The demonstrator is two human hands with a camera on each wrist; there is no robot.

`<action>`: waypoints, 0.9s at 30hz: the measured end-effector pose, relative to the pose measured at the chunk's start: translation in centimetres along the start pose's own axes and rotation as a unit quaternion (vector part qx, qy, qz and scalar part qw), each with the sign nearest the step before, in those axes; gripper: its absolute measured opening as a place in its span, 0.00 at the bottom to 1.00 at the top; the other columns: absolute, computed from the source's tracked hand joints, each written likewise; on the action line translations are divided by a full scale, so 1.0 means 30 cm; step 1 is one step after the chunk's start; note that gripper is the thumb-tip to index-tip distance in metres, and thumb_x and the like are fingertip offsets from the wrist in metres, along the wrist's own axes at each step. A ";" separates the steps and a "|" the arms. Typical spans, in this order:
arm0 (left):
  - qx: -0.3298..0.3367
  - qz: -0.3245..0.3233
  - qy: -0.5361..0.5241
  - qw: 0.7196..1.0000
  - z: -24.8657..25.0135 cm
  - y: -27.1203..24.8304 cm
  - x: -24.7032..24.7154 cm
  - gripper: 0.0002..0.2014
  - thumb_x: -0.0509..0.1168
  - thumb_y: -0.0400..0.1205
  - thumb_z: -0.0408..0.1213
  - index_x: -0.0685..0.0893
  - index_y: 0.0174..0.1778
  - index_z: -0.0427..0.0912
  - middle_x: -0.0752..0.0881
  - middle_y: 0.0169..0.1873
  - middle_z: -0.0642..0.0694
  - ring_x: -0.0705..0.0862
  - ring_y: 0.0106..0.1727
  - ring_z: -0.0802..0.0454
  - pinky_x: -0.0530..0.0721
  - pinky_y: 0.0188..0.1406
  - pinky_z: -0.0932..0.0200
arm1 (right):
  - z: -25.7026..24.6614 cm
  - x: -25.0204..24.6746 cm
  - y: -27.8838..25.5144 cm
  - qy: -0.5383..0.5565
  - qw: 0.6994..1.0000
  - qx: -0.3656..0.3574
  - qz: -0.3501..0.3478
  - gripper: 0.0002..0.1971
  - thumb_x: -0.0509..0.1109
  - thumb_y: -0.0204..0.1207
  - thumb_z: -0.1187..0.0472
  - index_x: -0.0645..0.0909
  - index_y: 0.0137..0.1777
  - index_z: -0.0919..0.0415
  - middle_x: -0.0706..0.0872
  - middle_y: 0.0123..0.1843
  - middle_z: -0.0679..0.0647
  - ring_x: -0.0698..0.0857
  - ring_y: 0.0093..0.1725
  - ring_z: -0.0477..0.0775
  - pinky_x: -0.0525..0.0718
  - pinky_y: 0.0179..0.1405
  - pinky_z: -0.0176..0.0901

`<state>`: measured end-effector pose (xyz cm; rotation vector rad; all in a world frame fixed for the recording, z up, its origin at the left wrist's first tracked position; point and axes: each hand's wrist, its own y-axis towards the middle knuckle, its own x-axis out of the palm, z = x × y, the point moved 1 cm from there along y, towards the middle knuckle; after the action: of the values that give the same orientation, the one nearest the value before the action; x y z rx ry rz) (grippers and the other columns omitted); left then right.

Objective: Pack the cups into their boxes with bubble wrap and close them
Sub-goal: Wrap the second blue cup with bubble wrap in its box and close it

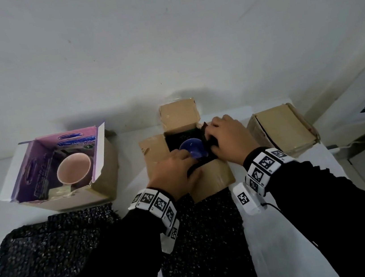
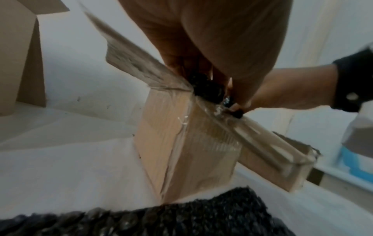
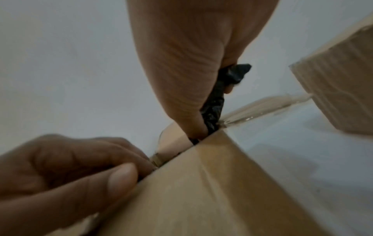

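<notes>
A blue cup (image 1: 191, 150) sits inside the open brown box (image 1: 215, 178) in the middle, lined with black bubble wrap (image 1: 174, 140). My left hand (image 1: 189, 158) reaches over the box's near edge, fingers curled down onto the wrap (image 2: 210, 89) beside the cup, thumb outside on the flap. My right hand (image 1: 214, 138) is at the box's right edge and pinches a bunched corner of the wrap (image 3: 216, 103) against the box wall. Most of the cup is hidden by my left hand. A pink cup (image 1: 73, 170) stands in the purple-lined box (image 1: 106, 172) at left, with no wrap around it.
A closed brown box (image 1: 283, 128) stands at the right, close to my right hand. Two sheets of black bubble wrap (image 1: 51, 246) (image 1: 209, 233) lie on the white table near me. A wall runs right behind the boxes.
</notes>
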<state>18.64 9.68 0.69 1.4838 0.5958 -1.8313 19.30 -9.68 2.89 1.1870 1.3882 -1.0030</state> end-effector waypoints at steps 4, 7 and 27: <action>0.001 -0.013 0.072 0.997 0.018 0.002 0.025 0.17 0.61 0.80 0.53 0.88 0.50 0.46 0.85 0.45 0.48 0.79 0.51 0.46 0.81 0.41 0.51 | -0.030 0.013 -0.012 -0.127 0.989 -0.076 -0.032 0.16 0.59 0.69 0.49 0.88 0.44 0.49 0.84 0.45 0.44 0.73 0.56 0.56 0.66 0.54 0.55; -0.014 -0.013 0.128 0.992 0.044 0.006 0.027 0.16 0.58 0.83 0.51 0.85 0.55 0.47 0.83 0.52 0.48 0.75 0.59 0.44 0.73 0.56 0.49 | -0.029 0.001 -0.004 -0.121 0.989 -0.068 -0.058 0.25 0.50 0.69 0.45 0.89 0.42 0.50 0.82 0.45 0.43 0.69 0.58 0.53 0.63 0.60 0.56; -0.005 -0.019 0.124 0.992 0.005 0.016 0.014 0.13 0.63 0.80 0.41 0.85 0.58 0.58 0.81 0.54 0.53 0.75 0.58 0.46 0.66 0.55 0.50 | 0.009 0.044 -0.057 -0.085 0.991 -0.087 -0.058 0.27 0.45 0.72 0.41 0.87 0.42 0.48 0.81 0.43 0.39 0.68 0.62 0.49 0.54 0.70 0.60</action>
<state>18.85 9.17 0.37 1.7182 0.7545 -1.6807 17.66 -10.03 1.52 0.8799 1.3901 -1.0169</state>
